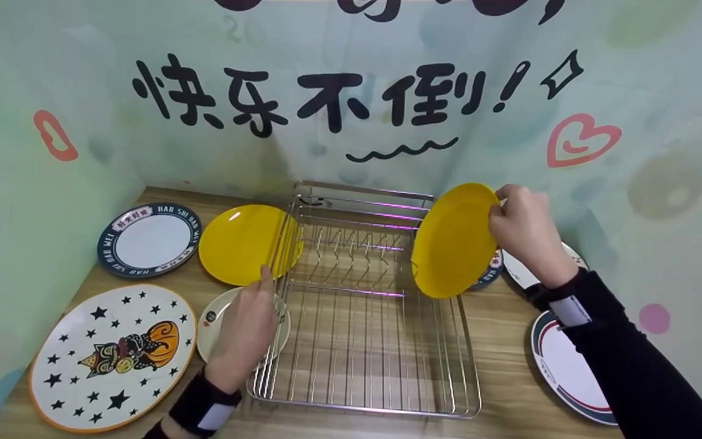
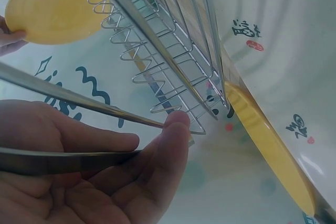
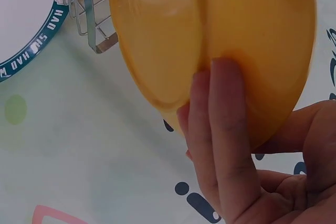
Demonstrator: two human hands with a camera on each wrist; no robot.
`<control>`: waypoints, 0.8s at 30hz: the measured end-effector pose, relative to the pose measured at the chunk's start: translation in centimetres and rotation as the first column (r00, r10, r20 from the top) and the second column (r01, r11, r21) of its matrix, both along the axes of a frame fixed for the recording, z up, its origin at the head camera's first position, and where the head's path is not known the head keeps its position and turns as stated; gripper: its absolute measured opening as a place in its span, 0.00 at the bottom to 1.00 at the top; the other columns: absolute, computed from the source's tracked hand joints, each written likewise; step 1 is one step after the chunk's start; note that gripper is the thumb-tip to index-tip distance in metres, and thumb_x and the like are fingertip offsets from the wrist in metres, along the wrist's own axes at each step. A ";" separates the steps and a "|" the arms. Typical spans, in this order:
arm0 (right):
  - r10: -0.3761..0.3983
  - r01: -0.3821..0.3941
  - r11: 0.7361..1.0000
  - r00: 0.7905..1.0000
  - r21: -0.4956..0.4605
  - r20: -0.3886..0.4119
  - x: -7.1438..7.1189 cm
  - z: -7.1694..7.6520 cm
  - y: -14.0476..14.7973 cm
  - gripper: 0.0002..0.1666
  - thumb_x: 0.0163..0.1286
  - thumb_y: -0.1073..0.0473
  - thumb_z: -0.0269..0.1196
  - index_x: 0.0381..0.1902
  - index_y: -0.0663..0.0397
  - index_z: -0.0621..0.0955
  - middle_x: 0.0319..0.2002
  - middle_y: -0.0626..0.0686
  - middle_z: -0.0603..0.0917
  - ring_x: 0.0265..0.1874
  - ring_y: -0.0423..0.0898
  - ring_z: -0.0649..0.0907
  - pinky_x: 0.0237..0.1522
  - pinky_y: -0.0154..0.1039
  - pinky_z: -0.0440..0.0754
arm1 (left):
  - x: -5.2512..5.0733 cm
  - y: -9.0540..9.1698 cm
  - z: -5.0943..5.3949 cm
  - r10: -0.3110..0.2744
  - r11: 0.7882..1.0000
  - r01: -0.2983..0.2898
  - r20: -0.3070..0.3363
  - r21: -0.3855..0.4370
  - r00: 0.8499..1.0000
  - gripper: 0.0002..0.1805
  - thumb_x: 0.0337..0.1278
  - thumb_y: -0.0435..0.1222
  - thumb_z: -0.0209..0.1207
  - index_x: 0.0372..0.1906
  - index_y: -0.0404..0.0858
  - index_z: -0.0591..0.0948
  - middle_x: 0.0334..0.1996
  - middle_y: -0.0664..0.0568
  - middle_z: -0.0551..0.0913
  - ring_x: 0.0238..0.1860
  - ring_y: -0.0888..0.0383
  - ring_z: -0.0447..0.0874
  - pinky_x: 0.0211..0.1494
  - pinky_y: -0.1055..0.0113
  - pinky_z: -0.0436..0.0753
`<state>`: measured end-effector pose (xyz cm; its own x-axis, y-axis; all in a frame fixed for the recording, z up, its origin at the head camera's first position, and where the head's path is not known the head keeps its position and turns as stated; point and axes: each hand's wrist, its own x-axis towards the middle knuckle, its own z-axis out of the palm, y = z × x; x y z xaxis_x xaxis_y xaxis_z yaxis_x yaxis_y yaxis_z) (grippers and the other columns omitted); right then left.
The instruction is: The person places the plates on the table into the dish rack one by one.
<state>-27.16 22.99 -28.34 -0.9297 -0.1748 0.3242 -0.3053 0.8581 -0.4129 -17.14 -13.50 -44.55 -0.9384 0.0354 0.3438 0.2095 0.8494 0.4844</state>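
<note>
Here, yellow plate [image 1: 457,241]; rim within the right hand's [image 1: 531,228] fingers [image 3: 228,114]

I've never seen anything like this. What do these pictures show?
No robot here, just a person's two bare hands. The wide picture comes from a head-worn camera looking down; the other two come from a camera on each wrist. A wire rack stands on a wooden table, with plates on both sides; a star-patterned plate and a flat-lying yellow plate are on its left. The left hand grips the rack's left side. The right hand holds a tilted yellow plate by its edge, near the rack's right side.
</note>
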 end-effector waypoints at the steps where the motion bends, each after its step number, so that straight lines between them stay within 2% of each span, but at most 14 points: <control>1: 0.001 -0.001 1.000 1.000 0.002 -0.005 -0.1 -0.1 -0.1 0.17 0.64 0.71 0.48 0.42 0.74 0.81 0.09 0.51 0.67 0.05 0.47 0.67 0.07 0.34 0.62 | 0.0 0.0 0.0 -0.002 1.000 0.002 -0.001 0.000 1.000 0.35 0.49 0.15 0.53 0.66 0.15 0.60 0.38 0.31 0.81 0.26 0.45 0.79 0.23 0.61 0.81; 5: 0.021 -0.021 1.000 1.000 0.009 -0.017 -0.3 -0.3 -0.4 0.17 0.62 0.72 0.48 0.42 0.76 0.81 0.08 0.49 0.66 0.04 0.44 0.66 0.07 0.33 0.60 | 0.1 0.0 0.0 -0.003 1.000 0.002 -0.010 -0.007 1.000 0.35 0.48 0.15 0.54 0.66 0.15 0.60 0.38 0.30 0.81 0.27 0.44 0.80 0.24 0.59 0.82; 9: 0.031 -0.031 1.000 0.999 -0.002 0.012 -0.3 -0.6 -0.7 0.17 0.62 0.72 0.48 0.42 0.76 0.81 0.09 0.49 0.67 0.05 0.45 0.67 0.07 0.33 0.62 | 0.0 0.1 0.1 0.000 1.000 -0.001 -0.022 -0.008 1.000 0.35 0.47 0.15 0.54 0.65 0.14 0.62 0.37 0.31 0.81 0.28 0.43 0.81 0.25 0.57 0.83; 13: 0.036 -0.035 0.999 0.998 -0.018 0.055 -0.5 -1.1 -1.1 0.18 0.62 0.73 0.47 0.42 0.76 0.81 0.10 0.52 0.72 0.06 0.46 0.72 0.08 0.33 0.67 | -0.1 0.1 0.0 0.002 1.000 -0.003 -0.036 -0.022 0.999 0.34 0.46 0.15 0.54 0.64 0.14 0.63 0.37 0.30 0.81 0.28 0.42 0.82 0.24 0.57 0.83; 17: 0.055 -0.051 0.998 0.994 -0.047 0.098 -0.6 -1.6 -1.2 0.17 0.62 0.73 0.47 0.42 0.76 0.80 0.17 0.58 0.79 0.09 0.46 0.77 0.10 0.34 0.75 | 0.0 0.1 0.0 0.009 1.000 -0.009 -0.031 -0.028 0.999 0.34 0.46 0.15 0.55 0.64 0.14 0.63 0.38 0.29 0.82 0.27 0.42 0.82 0.24 0.57 0.83; 24: 0.072 -0.060 0.995 0.984 -0.079 0.164 -0.8 -2.3 -1.4 0.16 0.64 0.73 0.47 0.44 0.76 0.79 0.22 0.60 0.82 0.13 0.48 0.80 0.15 0.35 0.81 | 0.0 0.3 0.2 0.010 1.000 -0.010 -0.005 -0.013 1.000 0.34 0.48 0.16 0.54 0.65 0.15 0.62 0.35 0.32 0.82 0.24 0.47 0.80 0.21 0.64 0.81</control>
<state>-27.96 21.61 -30.63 -0.9588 -0.2191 0.1807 -0.2824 0.8035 -0.5241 -17.09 -13.22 -44.38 -0.9369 0.0308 0.3482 0.2036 0.8578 0.4719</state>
